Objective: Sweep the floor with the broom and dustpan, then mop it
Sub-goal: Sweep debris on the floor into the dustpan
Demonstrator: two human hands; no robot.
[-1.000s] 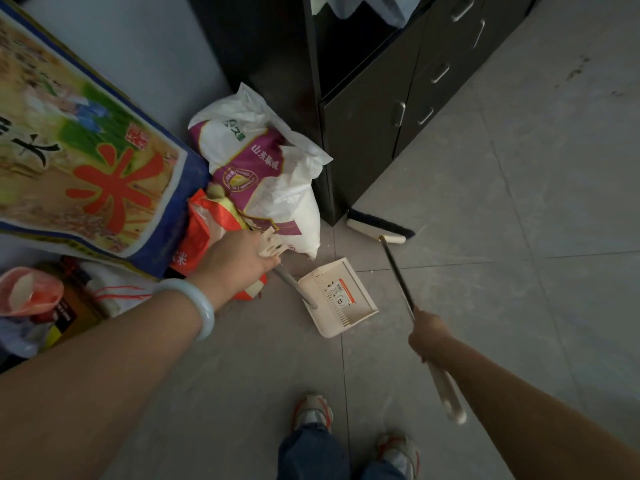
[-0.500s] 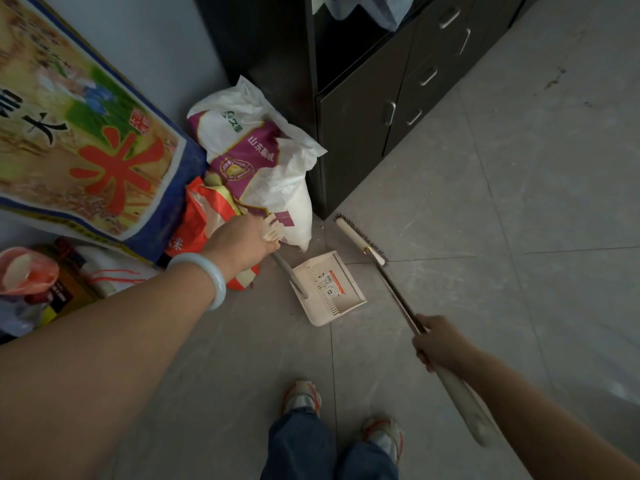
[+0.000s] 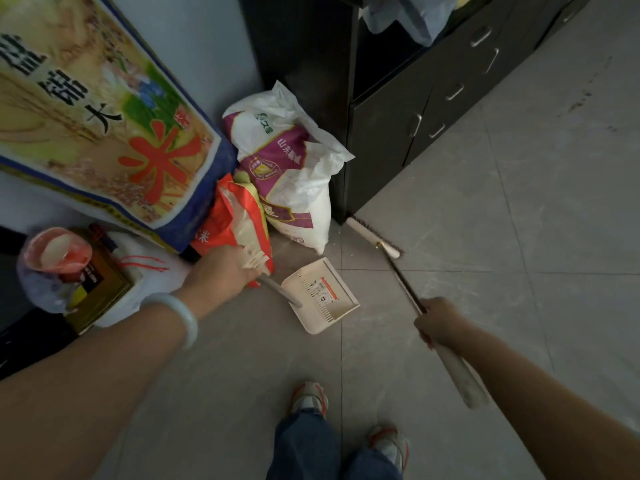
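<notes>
Sweeping well means drawing the broom [image 3: 374,237], mid-frame by the cabinet [image 3: 388,133], toward the centre dustpan [image 3: 320,294], right hand [image 3: 438,322] fingers clamped on its handle, left hand [image 3: 221,271] gripping the dustpan's.

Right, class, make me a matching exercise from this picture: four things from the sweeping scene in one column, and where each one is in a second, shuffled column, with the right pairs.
Things:
1. dustpan
2. broom head
3. white and purple sack
4. pale bangle

Places:
A. on the left wrist
B. on the floor by the foot of the dark cabinet
C. leaning in the corner beside the cabinet
D. on the floor, its handle gripped by the left hand

Pairs: 1-D, 2-B, 3-C, 4-A
</notes>
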